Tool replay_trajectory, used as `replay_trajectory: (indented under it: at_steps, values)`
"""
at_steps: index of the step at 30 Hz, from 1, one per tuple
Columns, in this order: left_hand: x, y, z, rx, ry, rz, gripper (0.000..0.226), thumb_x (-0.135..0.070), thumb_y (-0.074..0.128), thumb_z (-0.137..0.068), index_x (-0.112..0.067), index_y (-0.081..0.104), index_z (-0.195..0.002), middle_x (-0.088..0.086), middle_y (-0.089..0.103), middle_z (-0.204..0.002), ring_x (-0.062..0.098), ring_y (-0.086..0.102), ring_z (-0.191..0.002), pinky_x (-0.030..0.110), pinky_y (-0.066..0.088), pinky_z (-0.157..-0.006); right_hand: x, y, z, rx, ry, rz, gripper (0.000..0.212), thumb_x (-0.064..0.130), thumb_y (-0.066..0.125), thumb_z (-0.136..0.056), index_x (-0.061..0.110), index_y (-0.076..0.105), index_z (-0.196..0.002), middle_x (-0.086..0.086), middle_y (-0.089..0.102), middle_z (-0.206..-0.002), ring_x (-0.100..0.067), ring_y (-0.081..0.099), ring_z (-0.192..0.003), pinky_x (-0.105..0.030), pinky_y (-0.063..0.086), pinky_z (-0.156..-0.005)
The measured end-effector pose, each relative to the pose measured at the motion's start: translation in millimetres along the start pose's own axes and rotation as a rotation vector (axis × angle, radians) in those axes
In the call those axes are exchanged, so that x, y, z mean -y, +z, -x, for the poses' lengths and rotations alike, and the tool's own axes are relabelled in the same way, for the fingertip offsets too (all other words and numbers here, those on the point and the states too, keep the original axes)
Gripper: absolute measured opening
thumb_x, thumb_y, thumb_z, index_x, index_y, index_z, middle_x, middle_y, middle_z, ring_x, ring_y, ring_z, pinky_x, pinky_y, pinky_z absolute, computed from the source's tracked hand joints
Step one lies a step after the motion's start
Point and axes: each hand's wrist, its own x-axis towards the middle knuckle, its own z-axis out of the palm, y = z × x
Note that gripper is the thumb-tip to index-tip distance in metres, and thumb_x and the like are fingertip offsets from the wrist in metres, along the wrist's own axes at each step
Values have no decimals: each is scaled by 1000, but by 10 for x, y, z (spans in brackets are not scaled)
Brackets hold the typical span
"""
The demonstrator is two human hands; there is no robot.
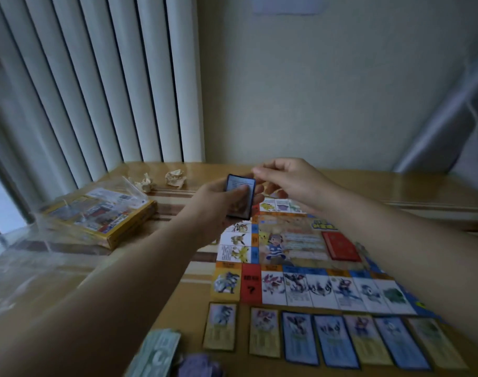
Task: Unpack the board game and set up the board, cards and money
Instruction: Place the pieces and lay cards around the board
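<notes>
The colourful game board (295, 248) lies flat on the wooden table, with a red card stack (341, 246) on its middle. Several property cards (333, 340) lie in a row along the board's near edge. My left hand (218, 202) grips a blue-edged deck of cards (240, 194) above the board's far left corner. My right hand (289, 180) hovers just right of the deck's top, fingers curled in a pinch; whether it touches the top card is too blurred to tell. Paper money (156, 355) lies at the near edge, green and purple.
The yellow game box (104, 216) sits at the left under clear plastic wrap (28, 254). Two crumpled paper balls (161, 179) lie at the table's far edge near the vertical blinds (96, 83). A wall stands behind the table.
</notes>
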Motion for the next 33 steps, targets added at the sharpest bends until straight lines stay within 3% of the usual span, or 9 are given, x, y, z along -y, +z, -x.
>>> replay_trajectory:
  at_steps: [5, 10, 13, 17, 22, 33]
  values:
    - [81, 300, 333, 49, -15, 21, 14, -6, 51, -93, -7, 62, -103, 10, 68, -85, 19, 66, -79, 30, 57, -71, 60, -142, 486, 8, 16, 0, 13, 22, 69, -83, 12, 66, -91, 4, 67, -76, -5, 63, -67, -20, 49, -67]
    - [213, 450, 596, 58, -139, 169, 24, -17, 52, -94, -3, 58, -114, 16, 68, -99, 20, 67, -80, 26, 58, -60, 65, -230, 786, 39, 90, -33, 11, 18, 70, -81, 9, 64, -82, 1, 69, -68, -10, 63, -65, -32, 52, -75]
    - [236, 425, 734, 189, -193, 316, 36, -25, 38, -99, -2, 59, -116, 18, 68, -103, 24, 68, -85, 31, 59, -66, 77, -264, 901, 24, 100, -6, 11, 17, 70, -82, 9, 63, -78, -1, 69, -70, -8, 64, -63, -28, 54, -72]
    - [254, 373, 867, 277, -207, 315, 32, -15, 35, -97, 1, 53, -119, 22, 68, -104, 28, 69, -87, 35, 60, -71, 60, -243, 973, -2, 117, 60, 13, 21, 72, -80, 13, 65, -73, 0, 70, -71, -11, 62, -65, -28, 53, -69]
    - [200, 363, 843, 254, -113, 168, 28, -3, 35, -98, 0, 52, -120, 20, 67, -104, 25, 68, -89, 35, 56, -80, 100, -211, 967, -38, 87, 102, 19, 31, 73, -79, 13, 67, -79, 3, 68, -70, -12, 59, -65, -26, 49, -66]
    - [-474, 727, 540, 193, 175, -70, 23, 2, 40, -96, -11, 59, -102, 11, 66, -94, 18, 66, -84, 26, 58, -70, 689, -628, 671, -204, -115, 208, 18, 29, 76, -76, 14, 66, -76, 0, 65, -74, -11, 57, -70, -27, 52, -71]
